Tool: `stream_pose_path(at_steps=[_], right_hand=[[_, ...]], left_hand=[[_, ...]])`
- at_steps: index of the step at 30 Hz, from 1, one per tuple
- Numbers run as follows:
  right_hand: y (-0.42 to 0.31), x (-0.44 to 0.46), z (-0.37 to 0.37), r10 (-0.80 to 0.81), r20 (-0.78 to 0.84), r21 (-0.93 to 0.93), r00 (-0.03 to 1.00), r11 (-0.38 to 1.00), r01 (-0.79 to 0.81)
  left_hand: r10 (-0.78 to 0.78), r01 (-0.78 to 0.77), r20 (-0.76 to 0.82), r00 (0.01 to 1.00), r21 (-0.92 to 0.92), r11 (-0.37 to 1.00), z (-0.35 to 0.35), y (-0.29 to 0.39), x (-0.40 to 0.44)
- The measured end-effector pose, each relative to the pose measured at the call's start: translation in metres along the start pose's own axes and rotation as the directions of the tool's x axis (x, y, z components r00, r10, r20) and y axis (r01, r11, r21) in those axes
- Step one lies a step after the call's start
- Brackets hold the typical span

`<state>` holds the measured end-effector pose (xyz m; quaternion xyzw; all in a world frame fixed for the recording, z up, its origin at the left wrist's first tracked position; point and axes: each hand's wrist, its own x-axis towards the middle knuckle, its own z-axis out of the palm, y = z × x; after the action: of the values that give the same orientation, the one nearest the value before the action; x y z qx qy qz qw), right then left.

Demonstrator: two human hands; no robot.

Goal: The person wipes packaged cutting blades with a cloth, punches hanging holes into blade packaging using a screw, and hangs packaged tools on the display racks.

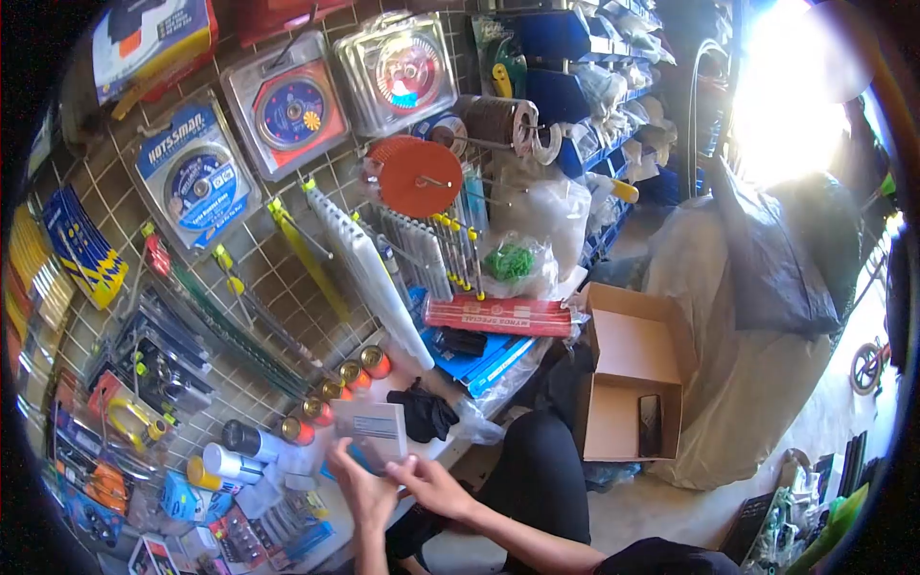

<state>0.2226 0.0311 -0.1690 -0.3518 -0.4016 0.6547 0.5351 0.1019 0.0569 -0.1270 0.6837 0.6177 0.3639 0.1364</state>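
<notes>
A small white box (372, 427) with printed lines on its face is held up between both hands, over the edge of the counter. My left hand (362, 487) grips its lower left part, and a bluish patch shows by the fingers. At the box's lower right corner, my right hand (431, 487) presses with thumb and fingers. Just right of the box lies a crumpled black cloth or bag (426, 410). A row of small orange-red cans (375, 361) with gold tops stands behind it.
An open cardboard box (632, 340) with a dark phone-like object (650, 425) inside stands right of my knee. Packaged discs (292, 113) and tools hang on the wire grid. Spray cans (230, 464) stand at left. Blue bins (565, 96) and large bags (709, 383) fill the back and right.
</notes>
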Motion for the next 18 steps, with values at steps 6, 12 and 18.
stream_pose_path(at_steps=[6,12,18], right_hand=[[-0.113,-0.027,-0.051,-0.262,0.051,-0.093,0.964,0.960,0.266],[-0.260,-0.008,-0.116,-0.597,-0.336,-0.316,0.729,0.800,0.510],[-0.365,0.043,-0.188,-0.783,-0.298,-0.518,0.547,0.613,0.597]], left_hand=[[0.391,-0.392,-0.050,0.919,-0.215,0.894,-0.014,0.090,0.034],[0.417,-0.109,0.244,0.876,-0.741,0.663,-0.008,0.186,0.126],[0.553,0.015,0.272,0.788,-0.906,0.424,0.031,0.291,0.229]])
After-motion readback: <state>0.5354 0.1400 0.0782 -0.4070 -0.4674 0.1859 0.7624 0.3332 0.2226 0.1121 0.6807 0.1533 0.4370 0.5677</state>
